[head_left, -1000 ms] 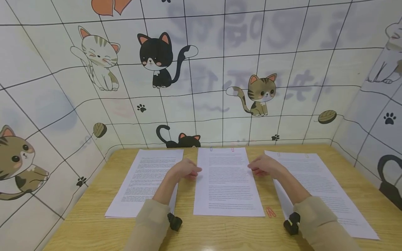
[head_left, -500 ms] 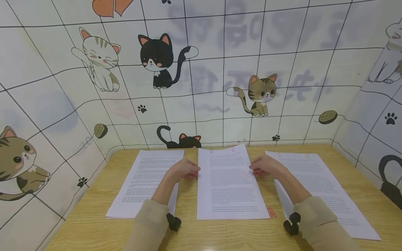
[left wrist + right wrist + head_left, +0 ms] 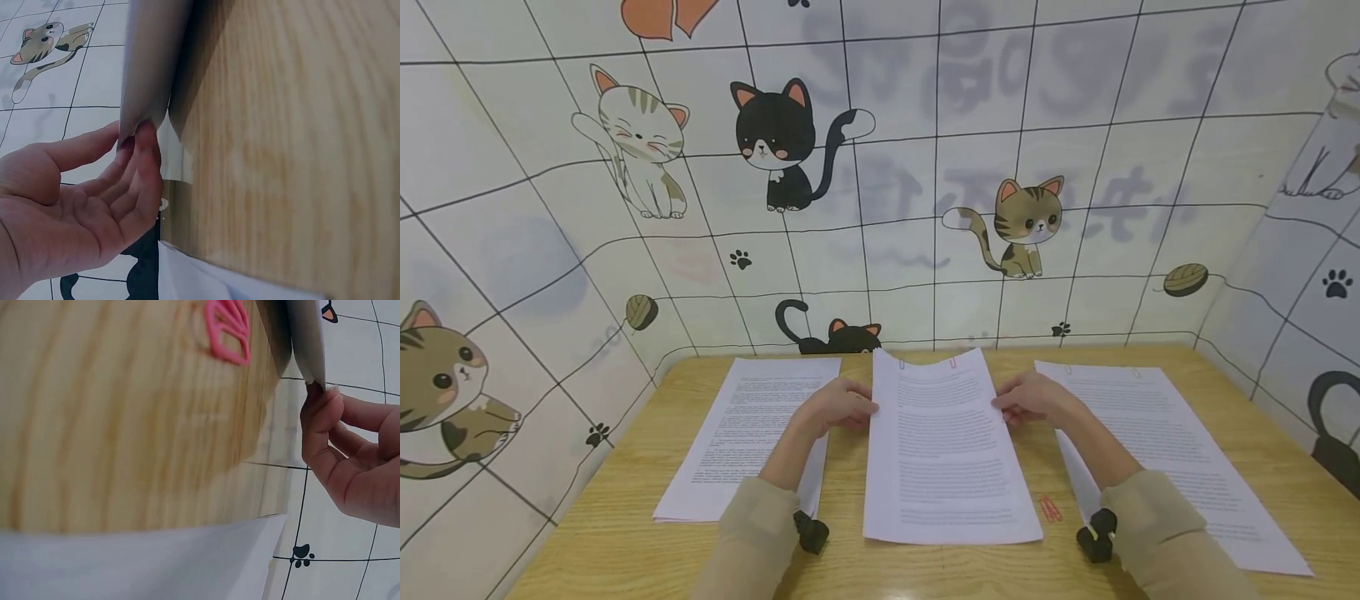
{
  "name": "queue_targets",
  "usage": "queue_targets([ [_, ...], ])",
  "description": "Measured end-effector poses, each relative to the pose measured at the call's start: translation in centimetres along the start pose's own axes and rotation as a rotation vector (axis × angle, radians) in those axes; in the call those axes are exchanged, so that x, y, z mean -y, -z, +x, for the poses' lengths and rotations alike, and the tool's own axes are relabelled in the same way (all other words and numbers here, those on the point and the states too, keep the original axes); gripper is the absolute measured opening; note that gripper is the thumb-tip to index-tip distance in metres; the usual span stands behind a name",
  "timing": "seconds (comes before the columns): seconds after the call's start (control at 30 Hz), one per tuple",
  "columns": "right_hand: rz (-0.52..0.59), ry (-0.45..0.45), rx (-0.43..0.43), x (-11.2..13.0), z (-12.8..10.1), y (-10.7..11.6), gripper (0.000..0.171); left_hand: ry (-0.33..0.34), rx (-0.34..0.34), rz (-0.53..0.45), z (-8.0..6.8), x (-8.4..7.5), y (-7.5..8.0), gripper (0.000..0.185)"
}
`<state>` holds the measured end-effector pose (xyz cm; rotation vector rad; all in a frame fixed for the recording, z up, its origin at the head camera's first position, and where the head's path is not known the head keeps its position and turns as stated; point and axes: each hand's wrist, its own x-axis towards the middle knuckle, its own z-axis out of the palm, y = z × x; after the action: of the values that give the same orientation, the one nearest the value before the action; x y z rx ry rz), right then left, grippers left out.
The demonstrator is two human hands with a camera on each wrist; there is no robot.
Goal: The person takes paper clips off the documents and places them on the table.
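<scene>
Printed sheets (image 3: 951,467) are held in the middle of the head view, raised off the table and bowed so their top edge dips between the corners. A dark paper clip (image 3: 902,364) and a red paper clip (image 3: 953,362) grip that top edge. My left hand (image 3: 838,406) pinches the left side edge; the left wrist view shows thumb and fingers meeting on the paper (image 3: 150,62). At the right side edge, my right hand (image 3: 1033,396) pinches too, its thumb and curled fingers on the paper (image 3: 306,337) in the right wrist view.
A printed stack (image 3: 752,425) lies left, partly under the left forearm. Another stack (image 3: 1150,450), with two clips at its top, lies right beneath the right forearm. A pinkish-red paper clip (image 3: 1050,509) rests on the wooden table (image 3: 940,575). A cat-patterned wall (image 3: 895,275) stands behind.
The middle sheets came up off the table and their lower edge shifted toward me. Their top edge went from straight to dipping in the middle. Both hands stay in nearly the same place.
</scene>
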<state>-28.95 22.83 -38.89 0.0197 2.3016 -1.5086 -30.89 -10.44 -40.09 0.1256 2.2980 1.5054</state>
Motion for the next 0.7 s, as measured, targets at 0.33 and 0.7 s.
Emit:
queue_targets([
  [0.33,-0.1,0.024,0.021,0.1,-0.5,0.3,0.03,-0.031,0.035,-0.087,-0.8,0.5,0.5,0.035],
  [0.7,-0.106,0.197,0.128,1.0,-2.1,1.1,0.031,-0.091,-0.042,-0.1,-2.7,-0.5,0.8,0.036],
])
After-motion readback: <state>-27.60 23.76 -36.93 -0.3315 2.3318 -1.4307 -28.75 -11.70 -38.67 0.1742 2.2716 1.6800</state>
